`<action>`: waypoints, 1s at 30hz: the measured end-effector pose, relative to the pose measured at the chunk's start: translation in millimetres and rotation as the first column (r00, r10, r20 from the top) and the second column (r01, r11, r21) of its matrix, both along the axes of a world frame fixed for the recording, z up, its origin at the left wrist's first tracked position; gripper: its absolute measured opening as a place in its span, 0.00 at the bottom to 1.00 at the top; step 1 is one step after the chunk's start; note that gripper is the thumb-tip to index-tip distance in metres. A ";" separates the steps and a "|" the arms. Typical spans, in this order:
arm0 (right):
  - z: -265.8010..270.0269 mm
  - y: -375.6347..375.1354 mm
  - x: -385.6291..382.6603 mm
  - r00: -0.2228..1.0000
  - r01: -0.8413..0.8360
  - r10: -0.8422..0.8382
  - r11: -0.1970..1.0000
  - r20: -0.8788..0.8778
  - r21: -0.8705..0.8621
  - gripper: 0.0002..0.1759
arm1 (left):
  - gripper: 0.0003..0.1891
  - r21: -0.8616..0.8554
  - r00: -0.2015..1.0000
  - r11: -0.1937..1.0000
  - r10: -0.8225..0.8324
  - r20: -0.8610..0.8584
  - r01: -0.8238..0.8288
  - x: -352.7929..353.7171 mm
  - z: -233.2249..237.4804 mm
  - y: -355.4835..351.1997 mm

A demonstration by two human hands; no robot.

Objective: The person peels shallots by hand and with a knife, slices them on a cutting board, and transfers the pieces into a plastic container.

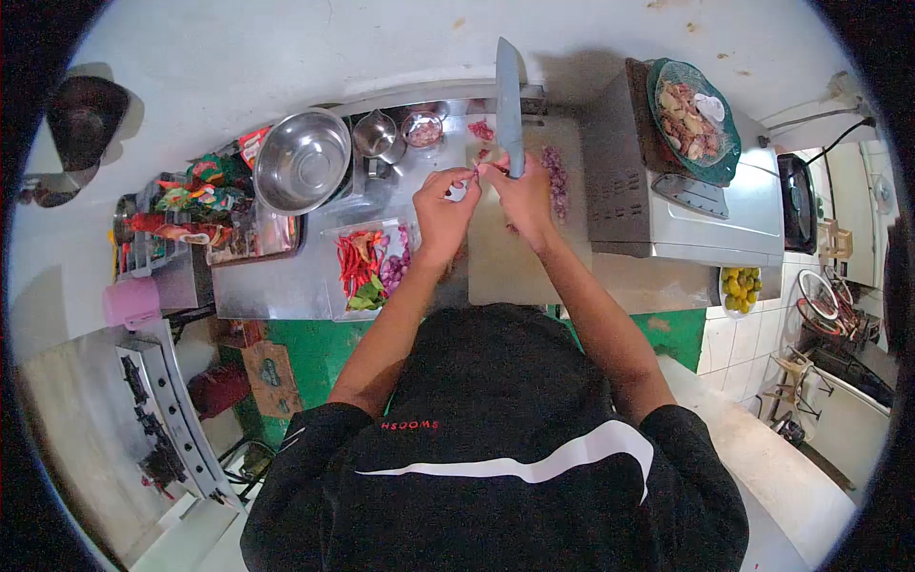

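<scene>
Over the cutting board [491, 262], my two hands meet with their fingertips almost together. My right hand [524, 198] is closed around a large kitchen knife [509, 100], its wide blade pointing away from me toward the wall. Between the fingers of my left hand [443, 212] is a small shallot [461, 192], partly hidden by the fingertips. Right of my right hand, a row of peeled shallots [557, 186] lies along the board. Reddish scraps [480, 130] rest near the board's far edge.
A clear tray [329, 276] of red chilies [358, 262], shallots and green leaves sits left. Behind it stand a steel bowl [303, 162], a steel cup [378, 136] and a small bowl [422, 130]. At right, a metal box [705, 224] bears a green plate [726, 170] of food.
</scene>
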State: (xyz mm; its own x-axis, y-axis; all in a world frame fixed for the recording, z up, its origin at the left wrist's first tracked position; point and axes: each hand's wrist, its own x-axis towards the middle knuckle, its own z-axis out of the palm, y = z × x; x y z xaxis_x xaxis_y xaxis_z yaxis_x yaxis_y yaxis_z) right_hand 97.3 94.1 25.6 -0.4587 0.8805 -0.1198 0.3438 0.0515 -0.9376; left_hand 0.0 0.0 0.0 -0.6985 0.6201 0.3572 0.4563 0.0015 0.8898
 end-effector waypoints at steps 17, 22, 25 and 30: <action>-16.3 4.3 1.6 0.988 0.094 -0.094 0.996 -0.124 -0.002 0.14 | 0.10 0.051 0.863 0.985 -0.171 0.475 0.167 -1.9 1.5 7.3; 7.7 2.9 6.6 0.998 -0.004 -0.013 0.970 -0.068 -0.245 0.16 | 0.12 -0.050 0.986 0.988 -0.139 0.095 0.144 -0.8 12.8 2.9; 1.9 1.1 6.0 0.988 -0.022 -0.038 0.922 -0.148 -0.387 0.15 | 0.13 -0.068 0.975 0.992 -0.114 -0.189 0.103 0.8 17.8 2.2; 2.4 -1.2 6.8 0.918 -0.130 -0.086 0.857 -0.387 -0.499 0.13 | 0.15 -0.013 0.964 0.999 -0.037 -0.265 0.035 3.0 20.9 -0.8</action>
